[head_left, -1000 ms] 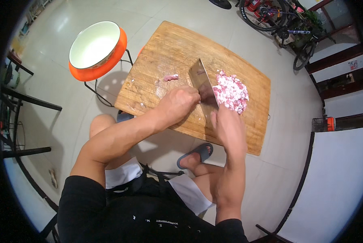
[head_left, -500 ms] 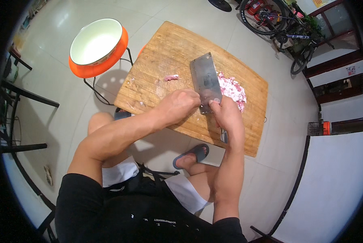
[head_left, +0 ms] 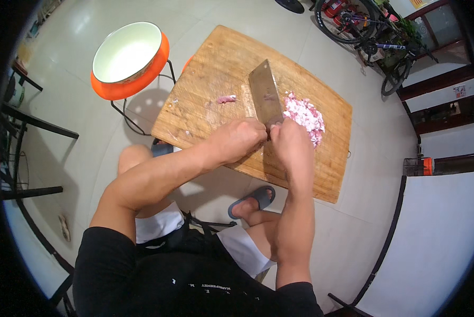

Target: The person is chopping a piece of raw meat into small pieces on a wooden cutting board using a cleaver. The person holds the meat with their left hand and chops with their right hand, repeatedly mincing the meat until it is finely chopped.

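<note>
My right hand [head_left: 291, 141] is closed around a broad cleaver [head_left: 264, 92], its grip hidden under the fingers. The blade stands on edge over the wooden chopping board [head_left: 216, 58] and points away from me. Curled fingers of my left hand [head_left: 242, 138] press close against the blade's near end, knuckles next to my right hand. Whatever those fingers hold is hidden. A heap of chopped pink-and-white meat [head_left: 305, 117] lies just right of the cleaver. One small strip of meat [head_left: 226, 99] rests alone on the board, left of the blade.
An enamel bowl [head_left: 155, 55], white inside, sits on an orange stool [head_left: 107, 93] with black legs left of the board. Black metal legs [head_left: 41, 124] stand at the far left. A bicycle [head_left: 374, 45] is at the back right. Tiled floor surrounds the board.
My right hand has moved a little away from me and left, closer to my left hand. The cleaver's face has turned more on edge, and its handle end no longer shows.
</note>
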The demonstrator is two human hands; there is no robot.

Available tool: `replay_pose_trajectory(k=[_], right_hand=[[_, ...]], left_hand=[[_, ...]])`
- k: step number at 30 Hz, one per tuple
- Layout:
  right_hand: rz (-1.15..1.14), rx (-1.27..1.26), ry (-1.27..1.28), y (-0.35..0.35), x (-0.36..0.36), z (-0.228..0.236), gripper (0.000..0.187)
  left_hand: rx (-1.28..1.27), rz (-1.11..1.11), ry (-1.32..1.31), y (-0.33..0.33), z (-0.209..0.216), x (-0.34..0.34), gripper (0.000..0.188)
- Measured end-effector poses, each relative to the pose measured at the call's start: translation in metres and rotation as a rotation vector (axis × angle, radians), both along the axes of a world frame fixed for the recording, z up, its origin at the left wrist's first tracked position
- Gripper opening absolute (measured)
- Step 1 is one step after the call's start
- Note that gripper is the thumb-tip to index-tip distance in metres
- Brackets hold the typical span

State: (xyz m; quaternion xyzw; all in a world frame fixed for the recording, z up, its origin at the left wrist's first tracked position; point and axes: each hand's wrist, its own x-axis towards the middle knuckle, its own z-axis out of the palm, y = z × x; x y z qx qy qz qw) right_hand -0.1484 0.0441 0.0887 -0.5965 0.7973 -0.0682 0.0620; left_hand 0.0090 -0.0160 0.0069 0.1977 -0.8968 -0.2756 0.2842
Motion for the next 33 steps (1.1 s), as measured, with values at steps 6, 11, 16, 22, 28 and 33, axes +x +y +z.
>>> replay_pose_trajectory(k=[6,11,16,22,28,33], right_hand=[[-0.205,0.076,-0.731,0.003,-0.076,-0.027,0.027],[-0.240,0.085,-0.884,0.022,-0.090,-0.007,0.023],[-0.238,0.084,-0.455,0.048,-0.081,0.010,0.028],[-0.017,-0.074,-0.058,0.074,-0.024,0.026,0.025],[0.052,-0.025,0.036,0.081,-0.007,0.029,0.021],[0.067,0.044,0.047,0.082,-0.006,0.026,0.023]], left_hand=[[-0.051,0.060,0.083,-0.006,-0.010,0.001,0.008],[-0.042,0.151,0.086,-0.008,-0.008,0.001,0.008],[-0.131,0.161,0.130,-0.006,-0.007,0.001,0.008],[-0.148,0.149,0.073,-0.002,-0.013,0.004,0.007],[-0.136,0.135,0.047,-0.003,-0.010,0.005,0.012],[-0.103,0.141,0.059,-0.002,-0.010,0.002,0.009]])
